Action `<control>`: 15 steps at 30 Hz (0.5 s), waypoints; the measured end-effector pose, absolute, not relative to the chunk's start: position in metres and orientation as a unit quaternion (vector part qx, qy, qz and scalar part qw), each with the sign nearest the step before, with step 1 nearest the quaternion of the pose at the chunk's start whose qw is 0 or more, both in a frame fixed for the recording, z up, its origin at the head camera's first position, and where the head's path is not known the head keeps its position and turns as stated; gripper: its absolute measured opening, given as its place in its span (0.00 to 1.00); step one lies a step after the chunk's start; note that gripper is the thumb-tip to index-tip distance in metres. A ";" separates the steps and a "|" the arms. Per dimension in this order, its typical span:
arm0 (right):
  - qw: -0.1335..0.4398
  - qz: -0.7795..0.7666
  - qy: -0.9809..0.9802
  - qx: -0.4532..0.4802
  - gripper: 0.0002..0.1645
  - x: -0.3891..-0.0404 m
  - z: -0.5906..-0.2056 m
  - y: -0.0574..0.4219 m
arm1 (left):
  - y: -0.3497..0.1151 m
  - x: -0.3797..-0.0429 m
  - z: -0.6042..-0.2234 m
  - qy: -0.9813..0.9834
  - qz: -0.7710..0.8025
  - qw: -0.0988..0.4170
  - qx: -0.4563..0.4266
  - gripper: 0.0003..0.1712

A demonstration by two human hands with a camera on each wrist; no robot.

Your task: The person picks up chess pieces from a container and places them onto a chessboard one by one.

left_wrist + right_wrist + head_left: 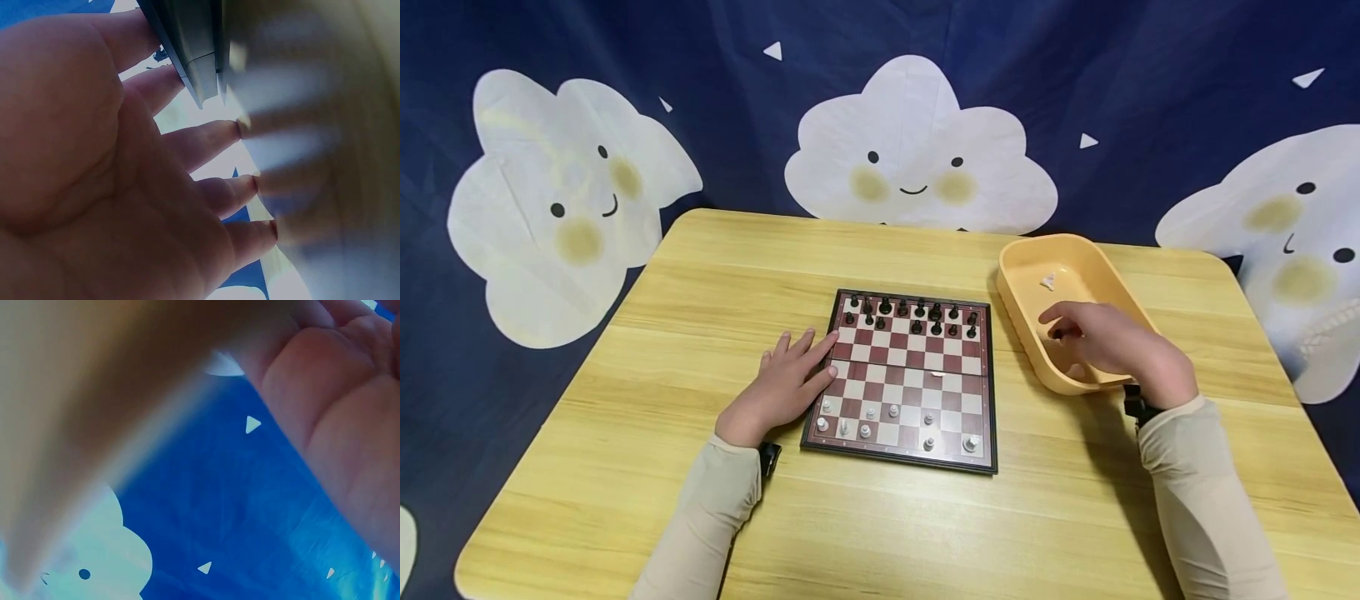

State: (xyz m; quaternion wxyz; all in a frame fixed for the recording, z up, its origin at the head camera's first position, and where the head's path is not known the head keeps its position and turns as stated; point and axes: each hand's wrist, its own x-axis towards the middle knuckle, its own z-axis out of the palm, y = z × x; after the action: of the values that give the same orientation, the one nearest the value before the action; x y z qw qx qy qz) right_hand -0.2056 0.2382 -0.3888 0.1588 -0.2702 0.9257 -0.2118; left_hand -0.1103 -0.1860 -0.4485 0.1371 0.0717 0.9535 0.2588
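The chessboard (895,379) lies flat, its black pieces (919,312) standing in two rows at the far side and several white pieces (870,414) scattered over the near half. My left hand (778,383) rests at the board's left edge, fingers spread, thumb and index finger touching the frame. In the left wrist view, the other fingertips (255,182) meet the table beside the dark board edge (194,50). Inside the yellow bin (1018,321), my right hand (1101,333) reaches down with curled fingers, a small black chess piece (1057,333) at its fingertips.
A white piece (1048,282) lies at the far end of the bin. One white piece (938,374) lies near the board's centre fold. Behind the wooden table (625,400) hangs a dark blue curtain (730,142) with cloud prints.
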 end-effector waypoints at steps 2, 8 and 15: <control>0.131 -0.221 0.923 -0.287 0.18 -0.205 -0.387 0.239 | -0.186 -0.110 -0.449 0.953 0.259 0.137 0.072 0.32; 0.095 -0.285 0.898 -0.321 0.14 -0.204 -0.382 0.237 | -0.186 -0.111 -0.449 0.954 0.258 0.136 0.073 0.32; 0.133 -0.403 0.847 -0.320 0.15 -0.203 -0.377 0.236 | -0.186 -0.111 -0.449 0.954 0.258 0.136 0.074 0.32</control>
State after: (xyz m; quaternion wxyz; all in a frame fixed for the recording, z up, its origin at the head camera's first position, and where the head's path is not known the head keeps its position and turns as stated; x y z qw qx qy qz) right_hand -0.2034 0.2364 -0.3769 0.1332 -0.3204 0.8470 -0.4027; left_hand -0.1106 -0.1862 -0.4486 0.1358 0.0737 0.9537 0.2581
